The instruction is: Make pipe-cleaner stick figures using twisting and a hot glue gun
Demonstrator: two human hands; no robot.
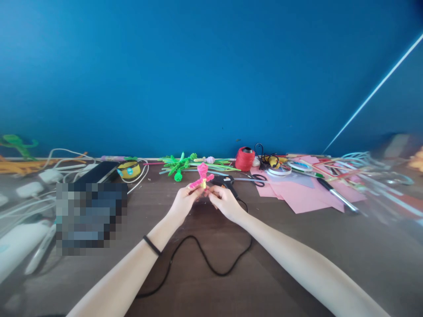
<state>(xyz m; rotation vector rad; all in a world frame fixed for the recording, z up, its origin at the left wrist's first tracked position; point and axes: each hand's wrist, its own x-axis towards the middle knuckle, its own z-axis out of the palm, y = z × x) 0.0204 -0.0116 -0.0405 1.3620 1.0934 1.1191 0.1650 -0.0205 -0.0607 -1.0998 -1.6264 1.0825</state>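
Note:
Between both hands, above the dark table, stands a small pink figure of fuzzy pipe cleaner (202, 173) with a yellow patch at its middle. My left hand (187, 200) is closed with its fingertips pinching the figure's lower left side. My right hand (226, 201) is closed too, its fingertips meeting the lower right part of the figure; exactly what they pinch is partly hidden. Right behind my right hand lies a black glue gun (228, 182), and its black cord (211, 269) curves across the table below my wrists. A black band (152, 245) circles my left wrist.
Green pipe-cleaner pieces (180, 166) lie by the blue wall. Further right are a red yarn spool (245, 159), scissors (258, 179), pink paper sheets (297, 193) and a craft knife or pen (337, 195). Leftward sit a yellow tape measure (128, 170), white cables (20, 209) and a blurred-out dark object (92, 215).

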